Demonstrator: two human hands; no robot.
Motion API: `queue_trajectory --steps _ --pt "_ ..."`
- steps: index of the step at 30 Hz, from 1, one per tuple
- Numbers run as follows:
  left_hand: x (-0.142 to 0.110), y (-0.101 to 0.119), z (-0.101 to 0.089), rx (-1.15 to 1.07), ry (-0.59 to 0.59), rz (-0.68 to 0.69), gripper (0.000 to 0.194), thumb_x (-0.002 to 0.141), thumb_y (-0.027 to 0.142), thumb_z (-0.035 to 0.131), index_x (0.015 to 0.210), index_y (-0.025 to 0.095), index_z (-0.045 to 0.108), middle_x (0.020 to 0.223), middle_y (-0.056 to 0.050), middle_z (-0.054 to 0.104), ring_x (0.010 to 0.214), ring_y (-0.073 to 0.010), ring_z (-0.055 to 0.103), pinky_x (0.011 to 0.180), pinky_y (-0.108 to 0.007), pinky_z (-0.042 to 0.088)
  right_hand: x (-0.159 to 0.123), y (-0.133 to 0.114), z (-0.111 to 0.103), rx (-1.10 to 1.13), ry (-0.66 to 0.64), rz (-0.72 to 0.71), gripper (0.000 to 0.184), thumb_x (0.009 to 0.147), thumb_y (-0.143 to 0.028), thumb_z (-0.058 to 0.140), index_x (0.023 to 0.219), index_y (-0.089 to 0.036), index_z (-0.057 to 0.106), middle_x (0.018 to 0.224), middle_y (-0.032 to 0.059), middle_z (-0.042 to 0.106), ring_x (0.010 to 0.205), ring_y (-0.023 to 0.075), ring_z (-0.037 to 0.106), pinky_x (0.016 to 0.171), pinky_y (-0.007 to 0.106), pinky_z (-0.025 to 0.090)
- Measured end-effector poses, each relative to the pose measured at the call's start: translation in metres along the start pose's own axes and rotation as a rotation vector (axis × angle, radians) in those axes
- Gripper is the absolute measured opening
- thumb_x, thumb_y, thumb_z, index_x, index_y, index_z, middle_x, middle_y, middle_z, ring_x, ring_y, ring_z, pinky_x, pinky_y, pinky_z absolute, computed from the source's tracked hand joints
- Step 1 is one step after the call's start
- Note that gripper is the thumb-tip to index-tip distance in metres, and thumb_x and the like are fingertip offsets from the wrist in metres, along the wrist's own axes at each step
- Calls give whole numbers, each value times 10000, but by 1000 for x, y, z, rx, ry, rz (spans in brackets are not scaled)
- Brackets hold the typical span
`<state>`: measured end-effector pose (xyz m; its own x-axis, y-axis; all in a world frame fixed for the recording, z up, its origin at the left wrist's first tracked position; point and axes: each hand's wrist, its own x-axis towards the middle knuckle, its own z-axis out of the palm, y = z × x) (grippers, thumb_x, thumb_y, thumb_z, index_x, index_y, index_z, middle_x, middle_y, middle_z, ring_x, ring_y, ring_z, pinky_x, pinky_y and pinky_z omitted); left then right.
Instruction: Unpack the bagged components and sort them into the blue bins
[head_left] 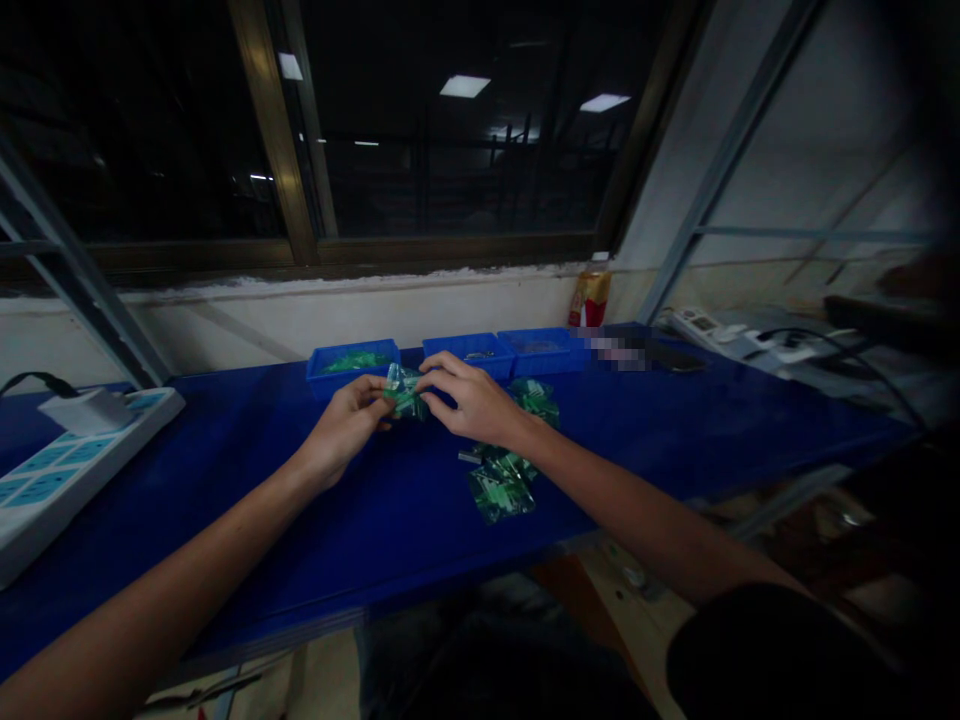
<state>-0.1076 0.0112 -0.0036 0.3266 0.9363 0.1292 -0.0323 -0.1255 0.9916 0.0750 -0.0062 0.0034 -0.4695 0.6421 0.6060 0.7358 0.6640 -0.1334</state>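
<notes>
Between my two hands, just above the blue tabletop, is a small clear plastic bag (405, 392) with green pieces inside. My left hand (354, 415) pinches the bag's left side between thumb and fingers. At its right edge, my right hand (469, 400) has its thumb and fingers closed on the bag; the exact fingertip contact is hard to make out. Several similar filled bags (502, 488) lie on the table below my right forearm, and another bag (536, 398) lies behind the right wrist.
Along the wall stand a blue bin of green pieces (352, 362), a middle blue bin (469, 350) with small metallic parts, and a right blue bin (540, 350). A red-gold pouch (589, 298) stands behind. A power strip (82, 455) lies left; a dark phone-like object (675, 357) lies right.
</notes>
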Motion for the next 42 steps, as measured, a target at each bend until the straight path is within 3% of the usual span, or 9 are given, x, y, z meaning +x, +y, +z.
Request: queue_trajectory --steps 15,19,22,24,28,30,36,42 --pt "-1 3 -2 -20 -115 7 199 700 215 659 878 139 613 830 -27 616 712 -98 559 642 -207 462 0 -3 -2 2 -1 35 318 802 -300 534 1107 -214 510 1019 68 510 919 200 522 774 328 445" --pt "-1 4 -1 -46 -63 40 141 730 239 622 834 144 615 818 -28 615 697 -102 555 607 -203 465 0 -5 0 70 38 52 341 798 -313 538 1121 -209 500 1034 72 510 918 196 521 770 321 445" --pt "0 5 -1 -95 7 53 107 726 230 612 799 154 603 791 -12 600 695 -102 550 598 -205 474 3 -1 5 218 120 163 414 764 -321 575 1142 -196 463 1003 68 524 829 171 526 721 313 451" --pt "0 6 -1 -126 56 52 99 718 230 612 785 160 595 772 -1 589 701 -105 548 594 -208 478 6 4 8 375 125 290 393 734 -343 598 1068 -168 489 903 54 542 721 145 520 653 298 448" --pt "-1 7 -1 -125 93 62 124 706 252 621 787 168 581 763 6 582 717 -110 545 593 -209 473 10 11 9 728 -83 483 171 744 -333 562 758 -166 530 674 10 537 613 117 510 553 257 404" --pt "-1 7 -1 -115 95 59 153 690 256 634 804 175 570 753 10 584 710 -111 545 598 -213 466 10 11 9 819 -129 518 138 744 -302 552 708 -172 524 638 1 538 609 113 521 546 246 393" --pt "-1 7 -1 -18 79 24 213 643 322 680 743 170 568 720 13 574 689 -108 523 573 -198 414 8 13 12 782 -48 471 155 726 -275 565 635 -178 488 599 -19 532 589 101 512 581 248 404" --pt "4 3 -7 115 63 76 174 711 335 618 733 165 581 706 6 567 651 -98 496 559 -198 369 9 11 15 741 -9 453 182 743 -275 560 612 -189 468 542 -40 484 522 87 479 542 248 385"
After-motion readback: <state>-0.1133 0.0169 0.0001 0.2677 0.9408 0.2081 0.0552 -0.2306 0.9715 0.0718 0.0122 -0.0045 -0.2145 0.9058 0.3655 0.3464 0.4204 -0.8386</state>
